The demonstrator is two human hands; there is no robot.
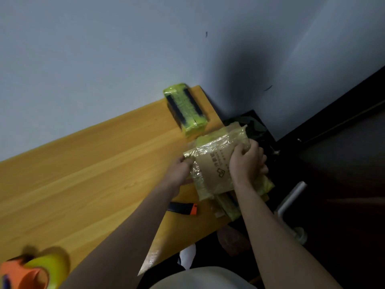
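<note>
tape-wrapped cardboard parcel (216, 163) at the tabletop's (93, 174) right edge, contents hidden | left hand (180, 170) fingers grip its left edge | right hand (246, 161) fingers curl over its far corner | yellow-green wrapped pack (186, 110) beyond fingers | box cutter (184, 208) near left wrist

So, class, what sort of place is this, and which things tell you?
Probably a small indoor packing spot: a tape-wrapped parcel, with a tape dispenser and box cutter on the wooden table.

three parcels (185, 109) (214, 163) (229, 204), one tape roll (49, 265), one cutter (184, 208)
</note>
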